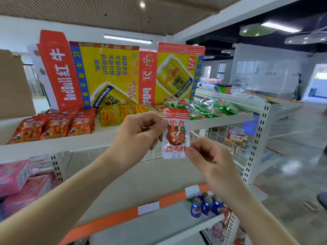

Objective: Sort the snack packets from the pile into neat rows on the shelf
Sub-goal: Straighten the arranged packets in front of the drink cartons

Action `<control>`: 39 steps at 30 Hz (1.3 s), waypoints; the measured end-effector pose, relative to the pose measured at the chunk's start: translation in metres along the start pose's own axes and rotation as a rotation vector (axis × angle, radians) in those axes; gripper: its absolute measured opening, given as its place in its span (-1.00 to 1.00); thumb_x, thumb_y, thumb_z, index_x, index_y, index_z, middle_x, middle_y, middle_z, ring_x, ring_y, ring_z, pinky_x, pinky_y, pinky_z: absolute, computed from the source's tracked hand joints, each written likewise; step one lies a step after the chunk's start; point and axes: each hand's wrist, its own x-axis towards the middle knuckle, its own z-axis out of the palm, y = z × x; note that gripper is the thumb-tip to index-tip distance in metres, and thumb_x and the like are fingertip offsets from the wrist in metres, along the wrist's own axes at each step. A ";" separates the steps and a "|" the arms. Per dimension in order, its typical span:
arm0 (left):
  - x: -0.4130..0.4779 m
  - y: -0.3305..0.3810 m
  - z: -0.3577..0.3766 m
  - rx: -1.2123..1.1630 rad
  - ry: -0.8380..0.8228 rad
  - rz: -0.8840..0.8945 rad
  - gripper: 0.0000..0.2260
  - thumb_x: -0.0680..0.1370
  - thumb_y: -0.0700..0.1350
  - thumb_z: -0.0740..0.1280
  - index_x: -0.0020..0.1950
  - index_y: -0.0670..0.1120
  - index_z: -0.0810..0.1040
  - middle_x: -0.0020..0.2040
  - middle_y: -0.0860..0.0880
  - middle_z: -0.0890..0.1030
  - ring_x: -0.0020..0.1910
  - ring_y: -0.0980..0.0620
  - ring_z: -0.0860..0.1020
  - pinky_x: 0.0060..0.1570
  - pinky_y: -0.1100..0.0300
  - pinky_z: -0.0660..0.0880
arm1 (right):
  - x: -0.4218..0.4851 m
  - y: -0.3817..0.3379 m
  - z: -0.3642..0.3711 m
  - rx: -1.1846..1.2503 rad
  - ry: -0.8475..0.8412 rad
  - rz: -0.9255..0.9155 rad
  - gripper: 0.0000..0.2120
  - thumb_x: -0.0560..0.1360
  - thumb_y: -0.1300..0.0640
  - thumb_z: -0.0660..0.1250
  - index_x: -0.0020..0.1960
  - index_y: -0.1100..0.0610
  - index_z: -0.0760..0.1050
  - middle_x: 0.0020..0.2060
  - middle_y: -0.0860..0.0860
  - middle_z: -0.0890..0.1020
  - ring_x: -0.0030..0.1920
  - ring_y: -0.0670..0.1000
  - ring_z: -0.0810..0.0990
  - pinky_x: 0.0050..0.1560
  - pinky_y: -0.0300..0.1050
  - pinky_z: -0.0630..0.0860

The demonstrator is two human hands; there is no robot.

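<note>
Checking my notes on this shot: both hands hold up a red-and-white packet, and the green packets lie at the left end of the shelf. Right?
No: the head view shows the green packets at the right end of the shelf. The left hand and right hand do hold up the red-and-white packet.

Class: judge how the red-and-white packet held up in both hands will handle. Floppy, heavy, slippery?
Probably light: the red-and-white packet is held by fingertip pinches alone, left hand and right hand. Likely slippery: its clear film shows glare. Seems fairly stiff, as it stands upright without drooping.
</note>
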 end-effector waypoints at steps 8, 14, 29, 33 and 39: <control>0.016 -0.009 0.012 0.020 0.003 -0.033 -0.82 0.61 -0.24 0.30 -0.18 -0.25 0.55 -0.48 0.09 0.48 -0.50 0.08 0.37 -0.46 0.27 0.30 | 0.012 0.011 -0.012 0.066 -0.034 -0.003 -0.84 0.54 0.19 0.34 -0.21 0.16 0.53 -0.45 -0.09 0.42 -0.41 -0.14 0.32 -0.39 -0.35 0.26; 0.040 -0.032 0.020 -0.057 -0.021 -0.025 -0.80 0.61 -0.24 0.29 -0.22 -0.23 0.51 -0.47 0.05 0.43 -0.48 0.06 0.34 -0.45 0.32 0.30 | 0.032 0.030 -0.016 -0.006 -0.040 -0.009 -0.82 0.53 0.10 0.35 -0.23 0.12 0.51 -0.42 0.01 0.42 -0.39 -0.11 0.33 -0.37 -0.30 0.26; 0.089 -0.090 -0.007 -0.064 -0.047 0.034 -0.77 0.58 -0.11 0.34 -0.28 -0.10 0.51 -0.45 0.02 0.43 -0.49 0.11 0.38 -0.47 0.36 0.30 | 0.095 0.074 0.012 -0.020 -0.092 -0.024 -0.80 0.45 -0.08 0.31 -0.23 0.04 0.52 -0.43 0.04 0.41 -0.41 0.07 0.34 -0.44 -0.19 0.24; 0.098 -0.098 -0.007 -0.070 -0.015 0.008 -0.80 0.57 -0.17 0.29 -0.24 -0.20 0.51 -0.46 0.00 0.42 -0.51 0.09 0.38 -0.49 0.36 0.31 | 0.107 0.085 0.015 0.010 -0.107 -0.032 -0.84 0.49 0.03 0.34 -0.22 0.09 0.52 -0.45 0.00 0.38 -0.43 0.01 0.31 -0.44 -0.27 0.23; 0.114 -0.110 0.002 -0.043 0.023 -0.005 -0.81 0.55 -0.15 0.30 -0.25 -0.18 0.51 -0.46 0.04 0.43 -0.51 0.12 0.37 -0.50 0.38 0.30 | 0.129 0.102 0.004 0.021 -0.171 -0.037 -0.79 0.47 -0.02 0.34 -0.20 0.12 0.52 -0.44 0.02 0.39 -0.44 0.03 0.31 -0.44 -0.23 0.22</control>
